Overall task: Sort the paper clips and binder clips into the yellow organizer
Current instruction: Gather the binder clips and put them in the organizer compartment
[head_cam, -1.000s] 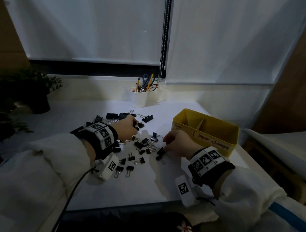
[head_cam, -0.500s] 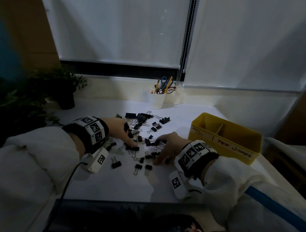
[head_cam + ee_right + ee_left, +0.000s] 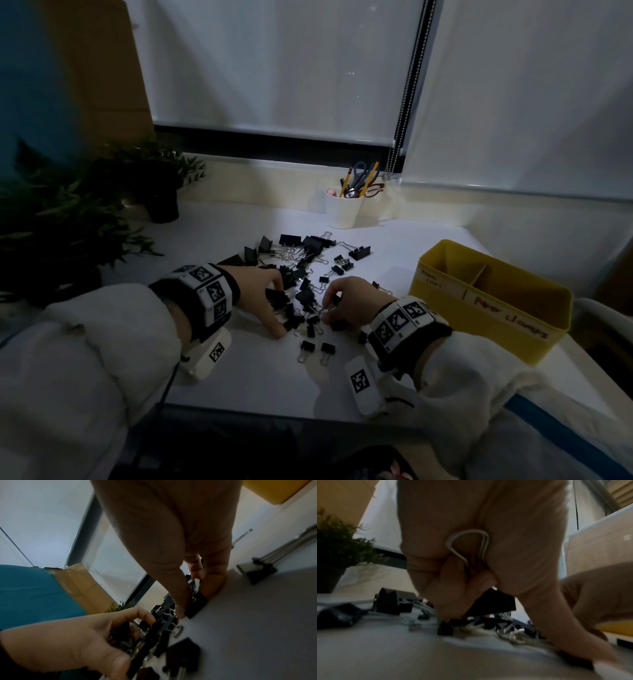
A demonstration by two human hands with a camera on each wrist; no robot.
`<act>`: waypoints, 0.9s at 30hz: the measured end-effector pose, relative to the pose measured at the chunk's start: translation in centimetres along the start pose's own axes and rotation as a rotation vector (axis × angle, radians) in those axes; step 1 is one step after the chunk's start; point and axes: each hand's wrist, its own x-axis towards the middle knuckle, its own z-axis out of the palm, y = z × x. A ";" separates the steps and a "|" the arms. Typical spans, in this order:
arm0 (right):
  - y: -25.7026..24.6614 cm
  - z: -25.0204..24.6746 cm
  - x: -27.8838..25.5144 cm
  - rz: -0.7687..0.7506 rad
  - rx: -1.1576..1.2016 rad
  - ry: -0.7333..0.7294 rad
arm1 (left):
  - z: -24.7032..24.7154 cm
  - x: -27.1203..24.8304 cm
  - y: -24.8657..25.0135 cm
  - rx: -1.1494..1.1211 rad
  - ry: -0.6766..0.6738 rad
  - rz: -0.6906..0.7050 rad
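we see the binder clips [image 3: 301,274] heaped mid-table [image 3: 239,373], organizer [image 3: 493,308] to their right, pen cup [image 3: 343,210] behind, plant [image 3: 68,219] left.

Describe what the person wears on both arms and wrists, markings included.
Both arms wear puffy white sleeves; the right sleeve carries a blue stripe. Each wrist has a black band faced with white tiles printed with black square codes. Under each wrist hangs a white camera box bearing one such code. A black cable runs from the left box. The left hand and right hand are bare.

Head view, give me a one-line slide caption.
Both hands pick through scattered black binder clips beside the yellow organizer.
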 end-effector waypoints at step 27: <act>-2.2 1.9 1.1 -0.012 0.061 0.172 | 2.0 2.6 2.5 -0.282 0.223 0.195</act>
